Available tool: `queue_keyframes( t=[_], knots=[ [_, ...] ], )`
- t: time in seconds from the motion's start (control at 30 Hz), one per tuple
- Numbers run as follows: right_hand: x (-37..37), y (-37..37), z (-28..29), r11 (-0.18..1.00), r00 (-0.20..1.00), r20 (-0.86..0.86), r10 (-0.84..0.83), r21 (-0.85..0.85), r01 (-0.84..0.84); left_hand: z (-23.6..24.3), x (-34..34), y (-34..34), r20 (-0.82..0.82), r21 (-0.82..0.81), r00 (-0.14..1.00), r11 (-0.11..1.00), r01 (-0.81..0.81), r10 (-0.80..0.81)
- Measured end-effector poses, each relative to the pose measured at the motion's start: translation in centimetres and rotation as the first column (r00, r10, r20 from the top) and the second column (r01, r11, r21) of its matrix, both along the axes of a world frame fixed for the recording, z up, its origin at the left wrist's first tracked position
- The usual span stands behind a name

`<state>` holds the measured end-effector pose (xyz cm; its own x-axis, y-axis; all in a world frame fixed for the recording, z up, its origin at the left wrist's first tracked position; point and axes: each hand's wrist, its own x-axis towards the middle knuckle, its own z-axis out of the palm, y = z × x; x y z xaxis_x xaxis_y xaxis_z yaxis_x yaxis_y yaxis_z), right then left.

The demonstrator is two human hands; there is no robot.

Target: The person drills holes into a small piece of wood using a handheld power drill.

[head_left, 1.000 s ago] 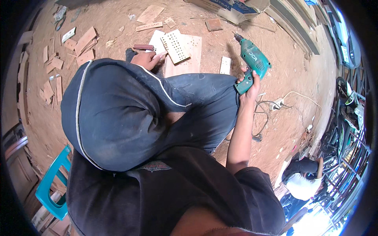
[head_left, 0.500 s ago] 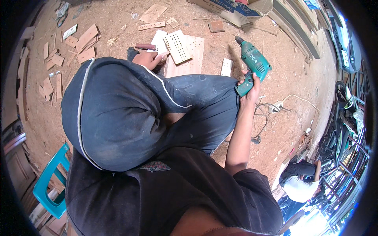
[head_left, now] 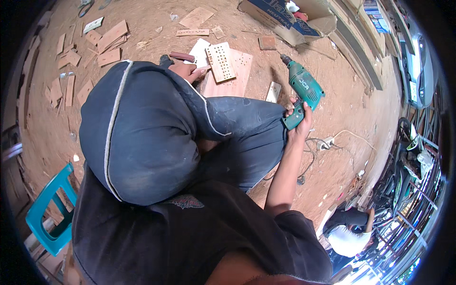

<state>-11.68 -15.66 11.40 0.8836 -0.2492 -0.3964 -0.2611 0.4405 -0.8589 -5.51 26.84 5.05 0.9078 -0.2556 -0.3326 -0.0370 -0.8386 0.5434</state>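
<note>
Right hand (head_left: 303, 124) wraps a green drill's (head_left: 304, 85) handle, its chuck pointing far.
The handle stands beside the right knee (head_left: 273, 111), perhaps for support; the left hand (head_left: 187, 72) reaches the left edge of a pale perforated board (head_left: 221, 61), perhaps steadying it over 1 wider board (head_left: 243, 71). The left knee (head_left: 142, 128) hides that wrist, so I cannot tell whether its fingers grip; the drill's bit is too small to make out.

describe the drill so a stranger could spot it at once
Start at the dark trousers of the bent legs, then go right to the right hand. It holds the electric drill: green and pistol-shaped with a dark chuck, unlike the flat perforated boards nearby.
</note>
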Motion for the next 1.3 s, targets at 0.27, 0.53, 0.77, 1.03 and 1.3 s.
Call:
queue_keyframes(
  t=[0.27, 0.53, 0.77, 1.03, 1.3],
  knots=[
    [1.3, 3.1, 1.0, 0.932, 0.997, 0.010, 0.074, 0.355, -0.073, 0.2, -0.4, 0.3, -0.011, -0.015, 1.000, 1.000, -0.027, 0.027],
    [2.3, 6.6, -1.0, 0.883, 0.978, -0.109, 0.176, 0.457, -0.109, 1.0, -1.1, 2.0, 0.376, -0.412, 0.891, 0.907, -0.087, 0.256],
    [2.4, 6.1, -1.5, 0.902, 0.973, -0.161, 0.165, 0.424, -0.083, 22.8, 1.2, 8.3, 0.556, -0.729, 0.499, 0.678, -0.091, 0.665],
    [2.4, 6.7, -2.0, 0.897, 0.981, -0.129, 0.146, 0.435, -0.077, 40.1, -0.9, 12.6, 0.840, -0.403, 0.503, 0.855, 0.327, 0.203],
    [2.2, 6.5, -2.9, 0.897, 0.982, -0.093, 0.163, 0.428, -0.108, 37.4, -1.8, 11.1, 0.771, -0.394, 0.604, 0.897, 0.202, 0.202]
  ],
)
